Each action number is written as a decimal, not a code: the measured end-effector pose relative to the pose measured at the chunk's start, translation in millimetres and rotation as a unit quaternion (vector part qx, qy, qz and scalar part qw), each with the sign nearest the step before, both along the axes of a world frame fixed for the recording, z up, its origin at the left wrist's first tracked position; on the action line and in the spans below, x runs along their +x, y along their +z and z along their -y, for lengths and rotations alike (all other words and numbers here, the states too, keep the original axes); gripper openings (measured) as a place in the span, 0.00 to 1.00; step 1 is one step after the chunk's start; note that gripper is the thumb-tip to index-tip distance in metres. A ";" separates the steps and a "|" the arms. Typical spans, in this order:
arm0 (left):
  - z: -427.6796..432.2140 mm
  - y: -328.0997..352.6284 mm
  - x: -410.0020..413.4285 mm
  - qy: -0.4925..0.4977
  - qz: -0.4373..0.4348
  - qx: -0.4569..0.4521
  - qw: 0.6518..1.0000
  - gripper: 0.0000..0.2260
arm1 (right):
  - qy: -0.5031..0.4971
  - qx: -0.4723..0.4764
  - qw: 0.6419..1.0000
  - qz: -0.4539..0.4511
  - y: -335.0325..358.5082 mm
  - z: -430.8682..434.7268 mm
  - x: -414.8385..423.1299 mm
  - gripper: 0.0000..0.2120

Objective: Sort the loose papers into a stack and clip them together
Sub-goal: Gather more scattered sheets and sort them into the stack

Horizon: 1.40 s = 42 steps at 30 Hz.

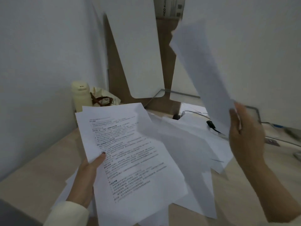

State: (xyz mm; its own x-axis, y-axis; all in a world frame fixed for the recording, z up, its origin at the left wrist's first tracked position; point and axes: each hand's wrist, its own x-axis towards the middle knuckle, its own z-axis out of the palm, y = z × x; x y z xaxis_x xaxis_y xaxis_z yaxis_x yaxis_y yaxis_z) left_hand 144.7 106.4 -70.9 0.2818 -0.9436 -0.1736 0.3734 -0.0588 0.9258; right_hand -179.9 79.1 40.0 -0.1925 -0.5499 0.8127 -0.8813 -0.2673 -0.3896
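Note:
My left hand [88, 175] grips a bundle of printed sheets [130, 154] by its left edge, thumb on top, above the desk. My right hand [246, 136] holds a single white sheet [202, 62] raised upright at the right, its blank back toward me. Loose white papers [192, 144] lie scattered on the desk between and under both hands. A black binder clip [211, 125] lies at the far edge of the pile.
A cream bottle [81, 95] and a cloth bag [104, 98] stand at the back left by the wall. A white panel [138, 54] leans on a brown board behind. The wooden desk [40, 163] runs left; cables and small items sit at the right edge.

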 end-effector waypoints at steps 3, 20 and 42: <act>-7.2 -5.2 10.1 0.017 -0.013 0.016 1.000 0.15 | 0.043 0.148 0.987 -0.053 -48.0 12.3 11.2 0.17; -15.9 -16.5 21.2 -0.013 -0.053 0.032 0.998 0.15 | 0.068 0.337 0.931 0.119 -96.3 18.7 8.3 0.13; 22.2 -35.5 -55.2 -0.146 -0.023 0.097 0.984 0.17 | 0.146 0.415 0.776 0.451 -80.4 -12.0 -18.3 0.09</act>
State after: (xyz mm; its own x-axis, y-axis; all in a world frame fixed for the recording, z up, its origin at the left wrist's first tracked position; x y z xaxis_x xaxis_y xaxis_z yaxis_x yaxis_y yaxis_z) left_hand 89.5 84.2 -106.4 -0.0082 -0.9311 -0.3647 0.3561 -0.3435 0.8690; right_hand -198.1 91.1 -40.4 -0.2466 -0.9393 -0.2386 -0.0985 0.2692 -0.9580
